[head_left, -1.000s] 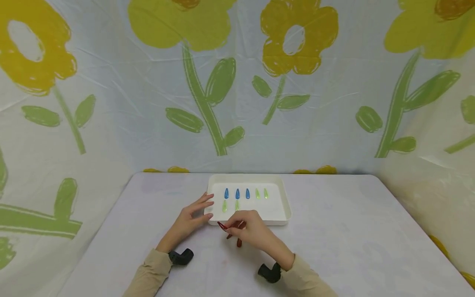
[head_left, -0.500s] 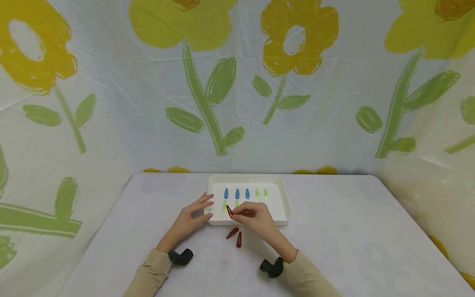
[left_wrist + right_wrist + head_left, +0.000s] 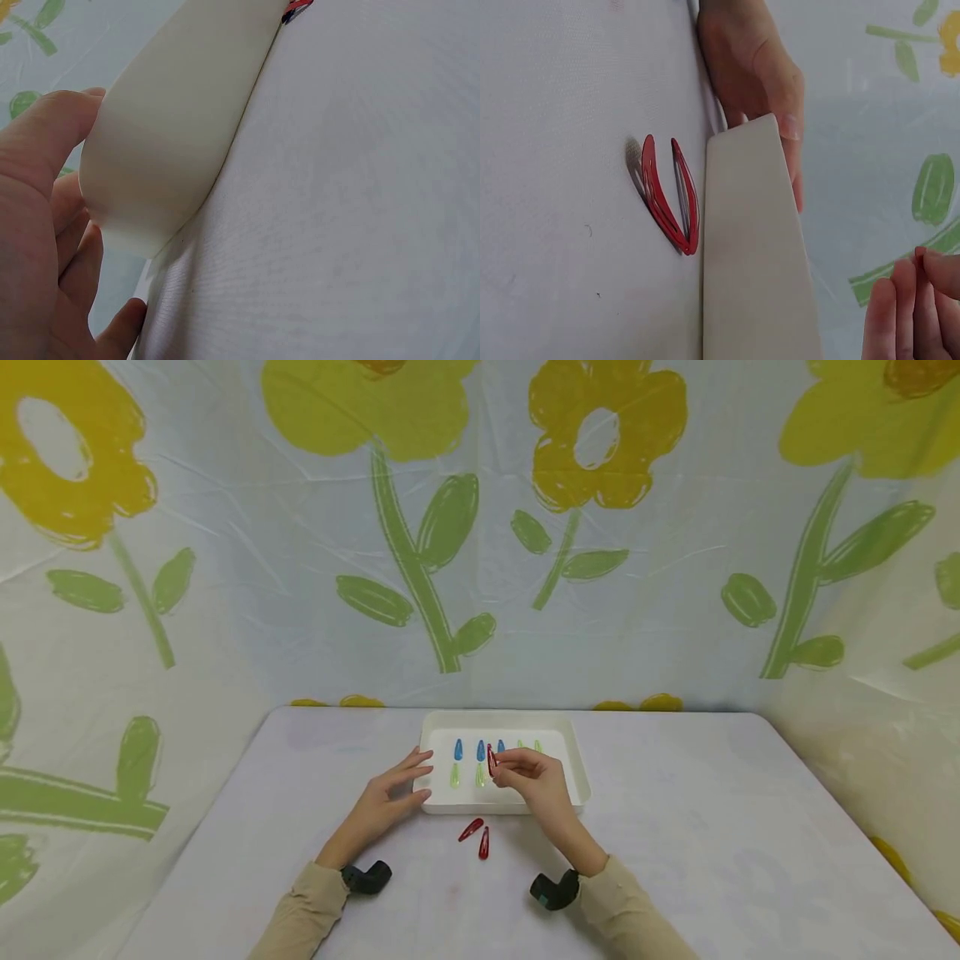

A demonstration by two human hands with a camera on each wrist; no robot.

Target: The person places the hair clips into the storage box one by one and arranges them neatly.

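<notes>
My right hand (image 3: 542,783) pinches a red snap hair clip (image 3: 491,761) between thumb and fingers, raised over the white tray (image 3: 564,781). In the right wrist view only a small red bit shows at its fingertips. Three blue hair clips (image 3: 458,749) form the tray's back row with green hair clips, the rightmost partly behind my right hand. Two more green hair clips (image 3: 454,775) lie in front of the blue ones. My left hand (image 3: 384,803) touches the tray's left edge with loosely extended fingers. Two red hair clips (image 3: 658,195) lie on the table before the tray.
The pale table (image 3: 690,827) extends on both sides of the tray. Behind it hangs a flower-printed cloth (image 3: 300,543). Black wrist-worn devices (image 3: 555,891) sit at both wrists, by the beige sleeves.
My right hand has carried the red hair clip from the tray's front edge up and rightward over the tray, turning it nearly upright. My left hand has stayed put.
</notes>
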